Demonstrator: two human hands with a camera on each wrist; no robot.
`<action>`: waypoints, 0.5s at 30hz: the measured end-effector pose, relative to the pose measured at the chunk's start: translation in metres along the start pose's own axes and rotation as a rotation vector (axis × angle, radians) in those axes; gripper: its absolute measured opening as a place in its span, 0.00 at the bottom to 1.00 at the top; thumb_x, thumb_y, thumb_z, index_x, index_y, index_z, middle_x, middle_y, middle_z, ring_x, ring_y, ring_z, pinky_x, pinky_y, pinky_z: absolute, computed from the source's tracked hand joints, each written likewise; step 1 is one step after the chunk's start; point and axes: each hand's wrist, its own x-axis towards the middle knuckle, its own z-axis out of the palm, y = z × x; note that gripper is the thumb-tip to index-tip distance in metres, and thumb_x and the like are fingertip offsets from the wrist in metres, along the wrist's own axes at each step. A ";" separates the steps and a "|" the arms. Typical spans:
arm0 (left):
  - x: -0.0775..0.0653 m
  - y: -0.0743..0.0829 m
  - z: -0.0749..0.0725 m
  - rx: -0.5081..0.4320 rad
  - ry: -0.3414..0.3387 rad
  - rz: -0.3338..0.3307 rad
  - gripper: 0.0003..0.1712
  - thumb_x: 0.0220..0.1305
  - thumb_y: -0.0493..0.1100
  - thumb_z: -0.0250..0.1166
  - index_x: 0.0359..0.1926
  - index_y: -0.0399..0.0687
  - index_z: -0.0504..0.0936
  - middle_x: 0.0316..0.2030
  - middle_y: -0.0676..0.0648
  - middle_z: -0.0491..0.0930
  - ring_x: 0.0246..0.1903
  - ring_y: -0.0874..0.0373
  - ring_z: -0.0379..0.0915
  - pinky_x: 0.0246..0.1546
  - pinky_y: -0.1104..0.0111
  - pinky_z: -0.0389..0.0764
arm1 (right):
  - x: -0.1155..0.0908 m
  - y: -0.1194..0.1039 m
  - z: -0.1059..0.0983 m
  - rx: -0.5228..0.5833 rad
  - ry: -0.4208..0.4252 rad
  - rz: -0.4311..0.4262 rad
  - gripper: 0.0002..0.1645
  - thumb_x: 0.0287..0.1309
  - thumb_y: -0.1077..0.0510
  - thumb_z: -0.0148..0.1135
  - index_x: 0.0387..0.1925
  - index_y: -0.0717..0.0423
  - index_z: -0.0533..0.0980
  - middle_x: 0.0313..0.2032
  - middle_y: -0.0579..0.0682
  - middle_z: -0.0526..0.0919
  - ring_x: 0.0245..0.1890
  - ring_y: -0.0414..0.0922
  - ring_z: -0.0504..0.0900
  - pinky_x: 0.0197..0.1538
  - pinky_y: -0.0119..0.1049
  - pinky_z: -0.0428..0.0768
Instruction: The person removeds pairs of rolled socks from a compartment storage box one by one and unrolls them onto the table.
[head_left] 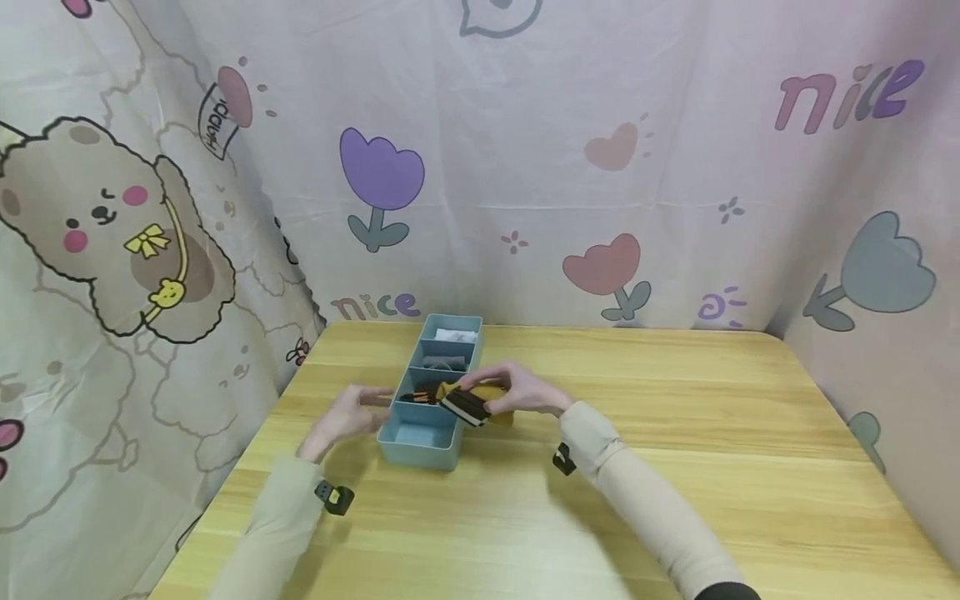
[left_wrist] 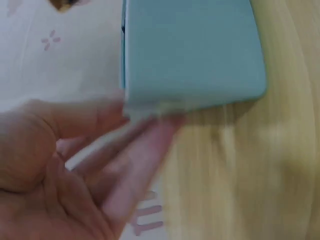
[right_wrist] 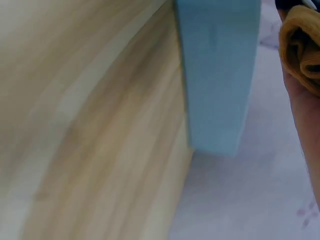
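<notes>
A long light-blue divided box [head_left: 420, 455] stands on the table. In its compartments, a white folded cloth [head_left: 455, 336] lies at the far end, with a grey rolled cloth [head_left: 444, 363] nearer. Closer still is a dark roll with orange stripes [head_left: 418, 397]; the nearest compartment shows a bare floor. Over the box's right rim, my right hand [head_left: 521, 389] pinches a rolled bundle of mustard and black cloth [right_wrist: 304, 47] with a white stripe, its black side facing the head view. My left hand [head_left: 351, 419] is at the box's left side, fingers extended, tips right at the wall.
The wooden table [head_left: 675, 467] extends far to the right of the box. A printed curtain [head_left: 510, 167] hangs along its back and sides. Small dark wrist cameras [head_left: 335, 497] sit on both beige sleeves.
</notes>
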 end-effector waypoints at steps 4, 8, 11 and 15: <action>-0.001 0.026 0.028 0.167 0.253 0.120 0.29 0.62 0.31 0.66 0.65 0.33 0.74 0.64 0.30 0.74 0.61 0.31 0.73 0.59 0.46 0.79 | -0.025 0.020 -0.007 -0.025 0.039 0.076 0.28 0.50 0.69 0.62 0.57 0.56 0.81 0.62 0.55 0.81 0.70 0.54 0.73 0.73 0.53 0.68; 0.000 0.058 0.071 0.154 0.354 0.331 0.27 0.54 0.25 0.69 0.57 0.31 0.79 0.53 0.31 0.82 0.52 0.36 0.80 0.55 0.49 0.81 | -0.045 0.037 -0.012 -0.008 0.047 0.126 0.29 0.51 0.68 0.62 0.57 0.56 0.81 0.61 0.54 0.82 0.69 0.55 0.73 0.73 0.54 0.68; 0.001 0.075 0.098 0.113 0.317 0.395 0.25 0.53 0.25 0.71 0.55 0.30 0.80 0.49 0.33 0.84 0.47 0.40 0.82 0.50 0.53 0.83 | -0.056 0.045 -0.017 -0.016 0.044 0.142 0.30 0.50 0.66 0.62 0.59 0.56 0.80 0.61 0.54 0.82 0.69 0.56 0.73 0.73 0.56 0.67; 0.004 0.089 0.121 0.062 0.247 0.352 0.27 0.54 0.26 0.71 0.57 0.29 0.78 0.51 0.33 0.83 0.50 0.40 0.82 0.53 0.55 0.83 | -0.068 0.055 -0.026 -0.037 0.055 0.163 0.30 0.50 0.65 0.64 0.59 0.56 0.79 0.61 0.55 0.82 0.68 0.57 0.74 0.72 0.59 0.67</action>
